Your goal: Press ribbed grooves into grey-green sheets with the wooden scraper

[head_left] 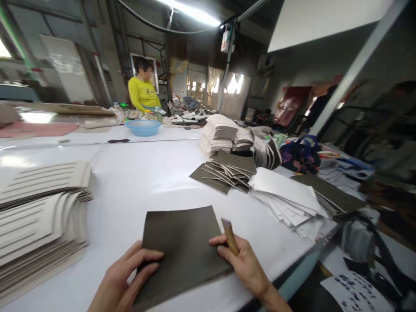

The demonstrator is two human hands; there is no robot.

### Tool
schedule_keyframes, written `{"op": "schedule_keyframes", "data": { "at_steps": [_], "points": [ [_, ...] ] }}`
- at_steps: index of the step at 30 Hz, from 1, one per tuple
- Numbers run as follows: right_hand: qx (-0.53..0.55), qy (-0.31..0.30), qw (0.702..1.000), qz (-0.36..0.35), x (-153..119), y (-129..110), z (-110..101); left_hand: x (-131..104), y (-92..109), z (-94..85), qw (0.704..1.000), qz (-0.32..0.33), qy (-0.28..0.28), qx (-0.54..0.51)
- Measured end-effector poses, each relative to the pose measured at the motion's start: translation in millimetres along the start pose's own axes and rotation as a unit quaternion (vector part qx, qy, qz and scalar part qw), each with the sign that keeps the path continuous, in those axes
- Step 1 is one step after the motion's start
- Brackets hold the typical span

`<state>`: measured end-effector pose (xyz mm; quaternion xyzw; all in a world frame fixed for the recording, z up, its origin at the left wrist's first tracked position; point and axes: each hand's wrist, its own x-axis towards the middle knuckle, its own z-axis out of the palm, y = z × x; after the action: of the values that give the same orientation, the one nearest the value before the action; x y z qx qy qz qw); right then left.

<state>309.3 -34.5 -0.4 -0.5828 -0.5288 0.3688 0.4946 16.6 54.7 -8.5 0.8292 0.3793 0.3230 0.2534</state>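
A dark olive-grey sheet (pixel 182 247), roughly square, is in front of me over the white tabletop. My left hand (pixel 128 275) grips its left edge, with fingers on top. At the right edge, my right hand (pixel 242 260) pinches the sheet between thumb and forefinger. That same hand also holds a short wooden-handled tool (pixel 230 240) with a flat grey tip pointing up; its exact kind I cannot make out. Beyond the right hand lie a loose pile of dark pieces (pixel 227 171) and a fanned stack of white sheets (pixel 286 195).
Stacks of pale slotted pieces (pixel 42 216) occupy the table's left side. Farther back stand a light-blue basin (pixel 143 127), bundled pale pieces (pixel 221 134) and a dark flowered bag (pixel 300 154). A person in a yellow top (pixel 144 93) is across the table.
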Motion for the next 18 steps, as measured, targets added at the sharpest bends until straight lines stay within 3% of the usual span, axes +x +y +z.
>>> {"op": "schedule_keyframes", "data": {
  "at_steps": [3,6,13,18],
  "points": [
    [-0.043,-0.023,0.999,-0.003,12.5,-7.4,-2.8,16.5,9.6,-18.9,0.998,-0.037,-0.038,-0.014],
    [-0.057,-0.014,0.998,0.024,11.6,-9.6,-2.8,18.4,16.9,-27.7,0.997,-0.063,-0.048,-0.014],
    [-0.081,-0.018,0.99,0.111,-13.3,-4.7,8.4,21.9,8.4,-19.1,0.996,-0.045,-0.079,-0.003],
    [-0.092,0.0,0.995,0.034,20.7,-2.1,21.0,18.2,-0.3,-18.5,0.994,-0.077,-0.075,0.009]
  ]
}}
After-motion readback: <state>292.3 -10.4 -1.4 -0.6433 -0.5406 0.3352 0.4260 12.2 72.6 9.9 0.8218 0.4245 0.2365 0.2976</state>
